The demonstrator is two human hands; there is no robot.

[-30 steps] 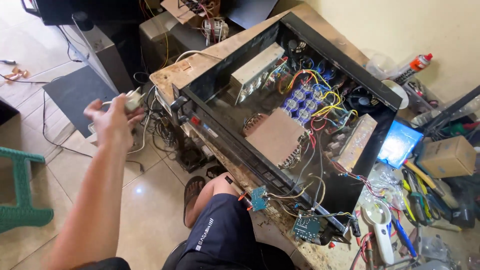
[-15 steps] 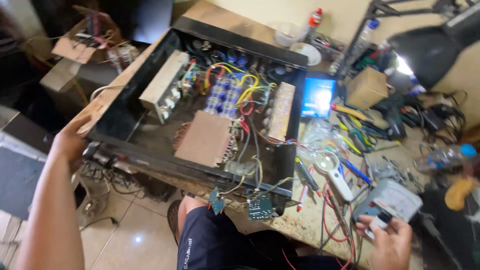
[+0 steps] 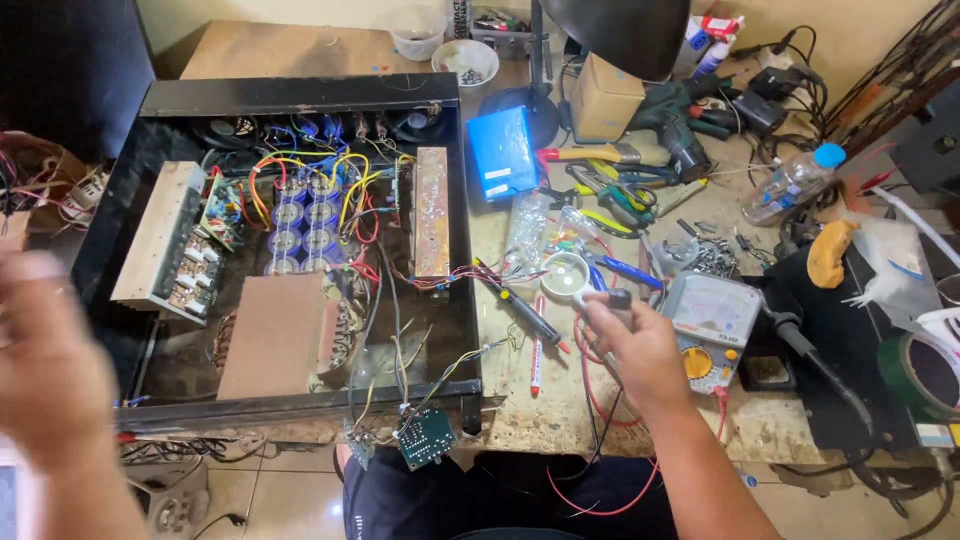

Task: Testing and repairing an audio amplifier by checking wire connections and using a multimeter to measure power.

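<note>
My right hand (image 3: 638, 348) is at the middle of the workbench, fingers pinched on a black test probe (image 3: 619, 298) whose lead runs down under the wrist. It sits between a white magnifying glass (image 3: 567, 272) and a grey analogue multimeter (image 3: 712, 312). My left hand (image 3: 50, 375) is raised at the far left, blurred by motion, in front of the open black amplifier chassis (image 3: 300, 95). Inside the chassis are blue capacitors (image 3: 300, 225), a finned heat sink (image 3: 155, 235) and a brown plate (image 3: 270, 335). A small green circuit board (image 3: 425, 438) dangles on wires over the front edge.
A red probe (image 3: 537, 350) and a black screwdriver (image 3: 525, 310) lie left of my right hand. A soldering iron (image 3: 810, 350), tape roll (image 3: 925, 370), plastic bottle (image 3: 795, 185), pliers (image 3: 610, 195), drill (image 3: 680, 120), blue box (image 3: 500, 150) and black lamp shade (image 3: 610, 30) crowd the bench.
The view has swung to the right along the bench. My left hand has come off the chassis's left edge and lifted. My right hand has moved up from the multimeter to the black probe.
</note>
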